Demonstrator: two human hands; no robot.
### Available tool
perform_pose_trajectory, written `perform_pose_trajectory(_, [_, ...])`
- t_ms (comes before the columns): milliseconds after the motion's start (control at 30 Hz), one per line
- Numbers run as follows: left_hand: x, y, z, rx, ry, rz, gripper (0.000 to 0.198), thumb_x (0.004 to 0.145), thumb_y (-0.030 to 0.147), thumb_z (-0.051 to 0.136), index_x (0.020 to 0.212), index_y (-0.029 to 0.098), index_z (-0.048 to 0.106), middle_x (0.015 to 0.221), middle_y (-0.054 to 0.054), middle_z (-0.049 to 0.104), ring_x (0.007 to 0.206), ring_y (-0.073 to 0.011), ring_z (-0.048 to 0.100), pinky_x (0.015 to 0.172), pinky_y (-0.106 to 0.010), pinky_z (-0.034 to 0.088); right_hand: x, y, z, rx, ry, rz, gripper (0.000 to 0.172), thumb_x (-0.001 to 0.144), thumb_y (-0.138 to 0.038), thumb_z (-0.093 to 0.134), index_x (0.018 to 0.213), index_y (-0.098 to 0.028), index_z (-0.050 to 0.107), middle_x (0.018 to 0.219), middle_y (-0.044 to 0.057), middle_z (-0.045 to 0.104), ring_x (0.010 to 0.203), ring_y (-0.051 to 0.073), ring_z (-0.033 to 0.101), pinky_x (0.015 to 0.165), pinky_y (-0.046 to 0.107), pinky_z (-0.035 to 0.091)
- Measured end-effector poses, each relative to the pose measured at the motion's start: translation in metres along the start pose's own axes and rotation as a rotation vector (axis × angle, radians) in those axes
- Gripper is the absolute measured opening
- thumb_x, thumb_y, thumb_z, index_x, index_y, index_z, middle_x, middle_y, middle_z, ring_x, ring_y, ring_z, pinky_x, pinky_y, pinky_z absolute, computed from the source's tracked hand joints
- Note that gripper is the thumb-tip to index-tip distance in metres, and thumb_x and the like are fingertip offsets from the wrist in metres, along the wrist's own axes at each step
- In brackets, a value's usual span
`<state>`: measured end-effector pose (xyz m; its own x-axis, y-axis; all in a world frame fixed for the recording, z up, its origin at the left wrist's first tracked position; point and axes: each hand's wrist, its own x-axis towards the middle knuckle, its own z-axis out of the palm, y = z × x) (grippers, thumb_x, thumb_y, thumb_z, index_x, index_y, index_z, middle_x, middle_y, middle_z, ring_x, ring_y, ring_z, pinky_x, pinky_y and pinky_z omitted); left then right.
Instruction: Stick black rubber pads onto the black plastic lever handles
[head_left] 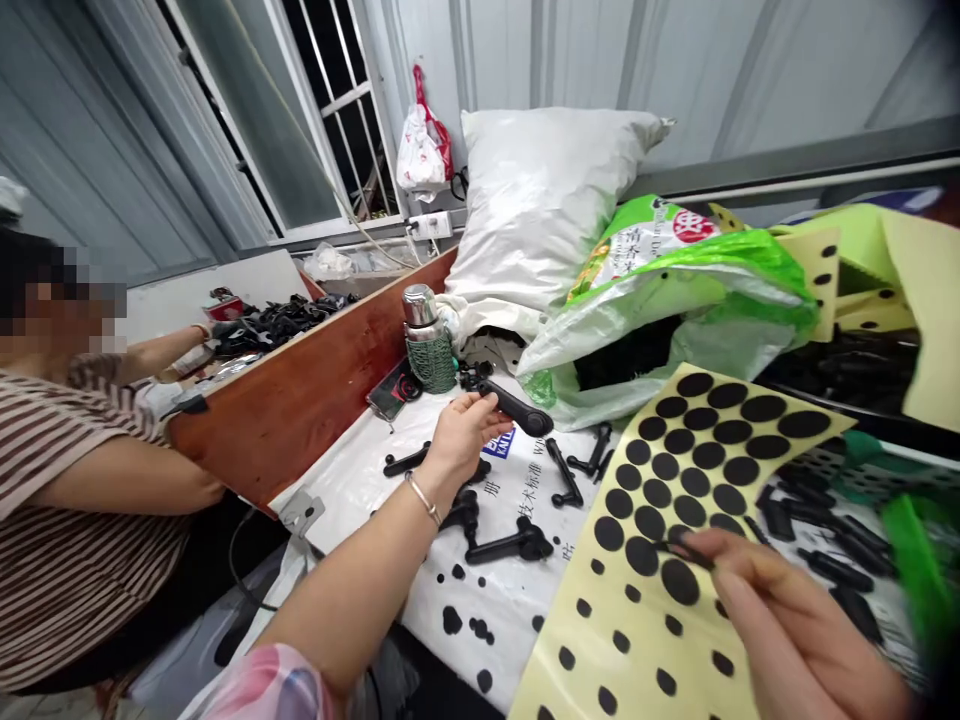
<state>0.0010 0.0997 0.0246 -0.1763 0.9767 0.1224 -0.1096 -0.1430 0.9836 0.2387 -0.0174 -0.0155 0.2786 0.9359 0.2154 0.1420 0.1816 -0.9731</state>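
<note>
While a co-worker in a striped shirt (pixel 67 500) sits at the far left beyond a wooden divider board (pixel 315 390), with one hand among black parts (pixel 274 320) on the neighbouring bench, the wearer's two hands work over a white-covered table (pixel 495 600).

Left hand (pixel 461 435): extended to mid-table, bracelet at the wrist, fingers curled and thumb closed on one end of a black crank handle (pixel 517 408). Handle is matte black, elongated, with a rounded, thicker far end; held just above the table surface, roughly level, pointing right. It sits just right of a steel flask in green mesh (pixel 429 345) standing toward the table's back edge.

More loose black handles (pixel 502 540) lie on the white cover below and right of the left hand, near printed lettering. Black dots are scattered on the cover toward the near edge.

Sticker sheet (pixel 675 560): pale yellow backing with rows of round black pads, lying tilted across the table's right half, several positions already bare.

Right hand (pixel 780 610): lower right, blurred, thumb and forefinger pressed together pinching a black pad (pixel 682 548) at the sheet's surface.

Behind: white sack (pixel 540 200), green printed bag (pixel 675 270) along the back edge.
</note>
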Motion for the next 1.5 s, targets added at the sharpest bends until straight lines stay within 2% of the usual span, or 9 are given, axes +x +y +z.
perform_pose_trajectory(167, [-0.073,-0.011,0.041,-0.194,-0.062,-0.095,0.026,0.076,0.037,0.065,0.080,0.015,0.052,0.073,-0.002,0.061,0.064,-0.0121,0.061,0.068,-0.031,0.056,0.025,-0.025,0.039,0.409,0.059,0.189,0.027,0.076,-0.045,0.067,0.091,-0.023,0.059,0.098,0.004,0.065,0.092,0.023,0.061,0.083,0.038,0.051])
perform_pose_trajectory(267, [-0.104,-0.014,0.042,-0.036,-0.202,0.232,0.013,0.083,0.023,0.058,0.094,0.017,0.059,0.090,-0.007,0.065,0.082,-0.0168,0.064,0.078,-0.033,0.054,0.030,-0.028,0.053,0.535,0.004,0.327,0.029,0.071,-0.045,0.070,0.082,-0.022,0.056,0.083,0.004,0.065,0.075,0.020,0.063,0.072,0.037,0.053])
perform_pose_trajectory(433, [-0.126,-0.015,0.018,0.375,-0.509,0.753,0.042,0.082,0.005,0.052,0.119,0.026,0.056,0.119,-0.010,0.058,0.109,-0.0209,0.057,0.092,-0.036,0.048,0.023,-0.028,0.055,0.576,-0.120,0.370,0.026,0.076,-0.042,0.067,0.077,-0.021,0.051,0.063,0.001,0.060,0.056,0.017,0.057,0.052,0.030,0.048])
perform_pose_trajectory(633, [-0.133,-0.018,0.017,-0.060,-0.435,0.025,0.026,0.090,0.029,0.052,0.112,0.019,0.058,0.099,-0.010,0.063,0.087,-0.0175,0.062,0.079,-0.031,0.051,0.015,-0.034,0.054,0.493,-0.183,0.103,0.015,0.087,-0.037,0.059,0.087,-0.023,0.053,0.070,-0.001,0.059,0.065,0.013,0.056,0.064,0.027,0.046])
perform_pose_trajectory(833, [-0.133,-0.012,0.022,-0.333,-0.643,-0.472,0.076,0.071,0.033,0.076,0.134,0.014,0.036,0.067,-0.002,0.064,0.054,-0.0120,0.061,0.055,-0.022,0.049,0.000,-0.031,0.057,0.187,-0.201,-0.150,0.010,0.091,-0.028,0.050,0.086,-0.023,0.056,0.101,0.004,0.059,0.092,0.016,0.056,0.077,0.029,0.046])
perform_pose_trajectory(1000, [-0.134,-0.016,0.023,-0.371,-0.554,-0.533,0.059,0.069,0.031,0.076,0.119,0.010,0.053,0.080,-0.009,0.067,0.051,-0.0087,0.059,0.044,-0.015,0.040,0.001,-0.033,0.053,0.190,-0.254,-0.117,0.014,0.088,-0.033,0.054,0.080,-0.022,0.057,0.113,0.006,0.058,0.108,0.022,0.053,0.094,0.037,0.040])
perform_pose_trajectory(1100, [-0.135,-0.021,0.022,-0.328,-0.452,-0.521,0.057,0.066,0.025,0.077,0.116,0.012,0.053,0.091,-0.010,0.067,0.058,-0.0089,0.061,0.049,-0.016,0.042,0.009,-0.043,0.042,0.265,-0.255,0.140,0.018,0.079,-0.039,0.065,0.089,-0.024,0.064,0.117,0.006,0.059,0.110,0.024,0.053,0.100,0.041,0.037])
perform_pose_trajectory(1233, [-0.135,-0.025,0.020,-0.274,-0.347,-0.475,0.059,0.063,0.018,0.075,0.115,0.013,0.048,0.092,-0.009,0.064,0.075,-0.0150,0.062,0.059,-0.021,0.049,0.022,-0.055,0.025,0.236,-0.369,0.498,0.039,0.063,-0.047,0.075,0.091,-0.021,0.071,0.102,0.011,0.067,0.103,0.029,0.057,0.097,0.045,0.041])
perform_pose_trajectory(1500, [-0.139,-0.033,0.020,-0.130,-0.342,-0.444,0.060,0.072,0.016,0.063,0.129,0.013,0.043,0.106,-0.010,0.062,0.062,-0.0075,0.054,0.061,-0.023,0.048,0.021,-0.044,0.019,0.100,-0.478,0.685,0.038,0.057,-0.048,0.078,0.083,-0.021,0.073,0.099,0.012,0.068,0.094,0.029,0.061,0.086,0.043,0.050])
